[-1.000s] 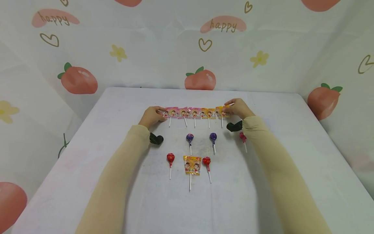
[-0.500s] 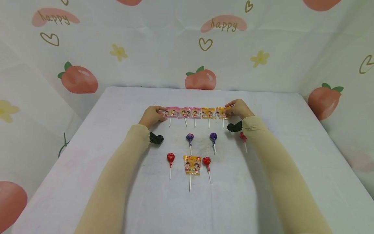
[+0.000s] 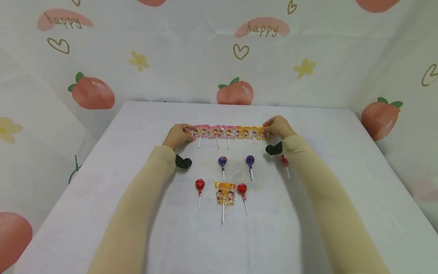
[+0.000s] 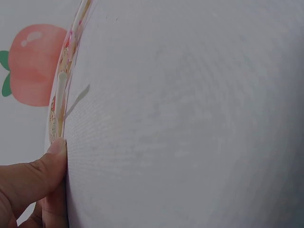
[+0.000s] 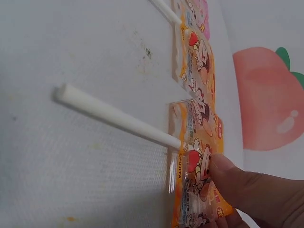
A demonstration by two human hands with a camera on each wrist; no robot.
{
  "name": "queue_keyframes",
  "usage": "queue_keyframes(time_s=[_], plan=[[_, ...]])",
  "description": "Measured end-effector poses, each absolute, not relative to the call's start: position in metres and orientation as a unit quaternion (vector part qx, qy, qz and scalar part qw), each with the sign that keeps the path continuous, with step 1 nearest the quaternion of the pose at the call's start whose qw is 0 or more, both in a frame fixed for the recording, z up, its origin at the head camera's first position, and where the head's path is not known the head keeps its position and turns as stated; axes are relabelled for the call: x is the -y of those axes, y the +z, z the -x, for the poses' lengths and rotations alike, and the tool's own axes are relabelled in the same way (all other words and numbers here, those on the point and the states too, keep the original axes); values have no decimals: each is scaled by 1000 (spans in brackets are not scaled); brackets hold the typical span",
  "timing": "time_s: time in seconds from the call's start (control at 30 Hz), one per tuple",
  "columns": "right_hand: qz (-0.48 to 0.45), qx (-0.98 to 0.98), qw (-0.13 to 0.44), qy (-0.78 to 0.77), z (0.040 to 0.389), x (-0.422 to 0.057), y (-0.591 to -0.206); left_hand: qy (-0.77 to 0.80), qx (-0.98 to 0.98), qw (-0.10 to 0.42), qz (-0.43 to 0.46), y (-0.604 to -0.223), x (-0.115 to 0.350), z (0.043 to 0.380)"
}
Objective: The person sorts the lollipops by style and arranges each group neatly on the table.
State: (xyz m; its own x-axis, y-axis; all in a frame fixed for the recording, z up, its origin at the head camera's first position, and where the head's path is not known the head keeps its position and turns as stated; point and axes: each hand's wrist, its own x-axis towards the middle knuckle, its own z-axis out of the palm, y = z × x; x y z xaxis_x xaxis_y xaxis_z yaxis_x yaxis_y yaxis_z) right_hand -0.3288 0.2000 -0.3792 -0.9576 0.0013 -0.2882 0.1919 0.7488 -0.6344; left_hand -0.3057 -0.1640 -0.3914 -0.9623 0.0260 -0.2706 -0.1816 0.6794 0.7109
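A row of flat, bag-wrapped lollipops lies across the back of the table, sticks toward me. At its left end my left hand (image 3: 178, 136) pinches the edge of a pink-wrapped lollipop (image 3: 200, 131); the left wrist view shows the thumb at the wrapper's edge. My right hand (image 3: 280, 127) pinches the orange-wrapped lollipop (image 5: 192, 166) at the right end, thumb on top of its wrapper. Its corner meets the neighbouring orange lollipop (image 5: 195, 57). Two more pink lollipops (image 3: 227, 131) lie in the middle of the row, wrappers overlapping.
Nearer me lie two purple ball lollipops (image 3: 250, 160), red ball lollipops (image 3: 200, 185) and a single orange-wrapped lollipop (image 3: 225, 194). Another red one (image 3: 284, 160) lies beside my right sleeve. A printed cloth backdrop (image 3: 191, 57) stands behind the table's far edge.
The right-end orange lollipop has shifted slightly right under my right hand, and its wrapper now meets its neighbour's. My left hand has stayed in place.
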Motion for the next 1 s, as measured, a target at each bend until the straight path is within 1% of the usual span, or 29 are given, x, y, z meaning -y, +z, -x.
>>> queue_keyframes(time_s=[0.17,0.43,0.77,1.0], plan=[[-51,-924,135,-355,327,-199,-378,394,-909,130,41,-392,164,306],[-34,-929,113,-351,322,-199,-376,400,-906,131,44,-392,164,305],[-57,-922,126,-361,320,-196,-373,396,-907,133,48,-393,164,305],[-54,-918,132,-369,322,-199,-373,395,-908,131,45,-393,164,306]])
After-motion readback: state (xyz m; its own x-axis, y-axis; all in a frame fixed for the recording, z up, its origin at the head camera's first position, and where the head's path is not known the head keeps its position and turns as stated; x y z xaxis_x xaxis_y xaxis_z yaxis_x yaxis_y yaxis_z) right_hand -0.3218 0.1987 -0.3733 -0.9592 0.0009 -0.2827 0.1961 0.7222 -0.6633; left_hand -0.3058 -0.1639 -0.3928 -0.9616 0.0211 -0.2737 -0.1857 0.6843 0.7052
